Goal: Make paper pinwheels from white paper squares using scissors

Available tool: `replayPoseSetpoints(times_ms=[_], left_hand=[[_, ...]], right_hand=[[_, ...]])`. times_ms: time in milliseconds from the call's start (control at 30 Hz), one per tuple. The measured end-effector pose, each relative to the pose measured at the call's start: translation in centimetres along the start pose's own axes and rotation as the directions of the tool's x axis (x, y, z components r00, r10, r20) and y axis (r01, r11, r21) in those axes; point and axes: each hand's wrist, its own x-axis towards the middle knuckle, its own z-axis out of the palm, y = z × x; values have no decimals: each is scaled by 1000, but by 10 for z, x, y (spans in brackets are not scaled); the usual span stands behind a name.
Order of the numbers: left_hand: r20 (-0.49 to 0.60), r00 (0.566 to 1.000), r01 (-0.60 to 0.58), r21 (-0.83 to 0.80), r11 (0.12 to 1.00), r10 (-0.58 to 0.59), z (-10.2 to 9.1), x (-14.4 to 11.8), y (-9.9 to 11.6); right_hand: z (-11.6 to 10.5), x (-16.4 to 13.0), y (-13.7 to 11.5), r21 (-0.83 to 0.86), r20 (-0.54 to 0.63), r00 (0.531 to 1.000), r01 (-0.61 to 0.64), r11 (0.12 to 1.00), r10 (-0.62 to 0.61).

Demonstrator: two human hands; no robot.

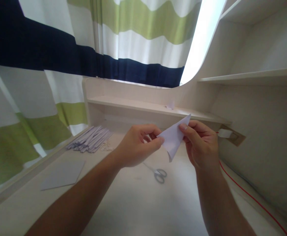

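Between my two hands, above the desk, is a folded piece of white paper (172,137), roughly triangular with a point at the top right and a loose flap at the bottom. My left hand (143,142) pinches its left corner between thumb and fingers. On the other side, my right hand (200,141) grips the right edge, thumb on the near face and fingers behind. Below the paper, scissors (159,175) with grey handles lie on the desk, their blades pointing up and left.
A pile of narrow paper strips (91,139) lies at the back left, beside small pale bits (106,146). Nearer is a stack of white paper (63,175). A folded paper piece (170,105) stands on the low shelf (133,104). A red cord (251,196) runs along the right wall.
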Motion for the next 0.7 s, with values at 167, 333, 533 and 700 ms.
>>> replayPoseSetpoints(times_ms=[167, 333, 533, 700], left_hand=[[25, 999, 24, 12, 1000, -25, -2, 1, -3], [76, 993, 90, -46, 995, -87, -6, 4, -7], [167, 979, 154, -229, 961, -117, -8, 6, -16], [149, 984, 139, -291, 947, -99, -8, 7, -22]], right_hand=[[-2, 3, -1, 3, -42, 999, 12, 1000, -12], [-4, 4, -6, 31, -58, 998, -5, 999, 7], [-4, 4, -8, 60, -43, 999, -6, 998, 8], [-5, 2, -7, -14, 128, 983, -129, 992, 130]])
